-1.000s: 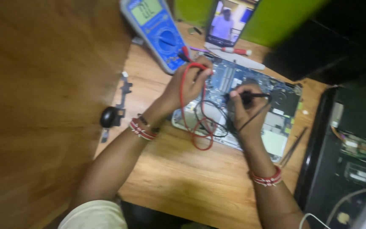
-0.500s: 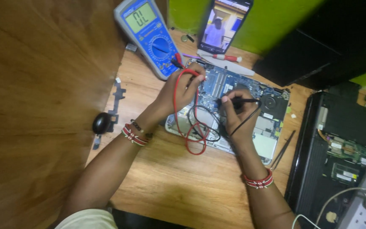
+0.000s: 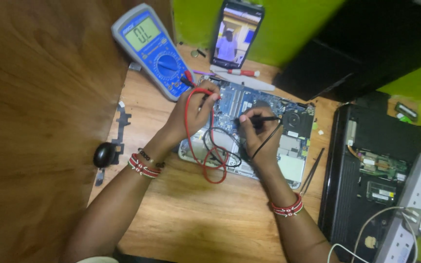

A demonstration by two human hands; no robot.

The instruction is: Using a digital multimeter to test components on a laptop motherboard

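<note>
A wooden bench [image 3: 181, 219] is supporting an opened laptop board [image 3: 269, 126]. The left hand [image 3: 196, 112] is pinching the red probe [image 3: 205, 92]; the right hand [image 3: 257, 134] is pinching the black probe [image 3: 261, 119], both over the board.

Probe tips and board detail out of sight

The left hand [image 3: 193, 113] covers the red probe's tip, and the right hand [image 3: 255, 134] hides where the black probe [image 3: 264, 118] meets the laptop motherboard [image 3: 291, 141]; board parts are too small to tell. The power strip [image 3: 412, 209] and second opened laptop [image 3: 371, 170] run off the right and near edges.
</note>
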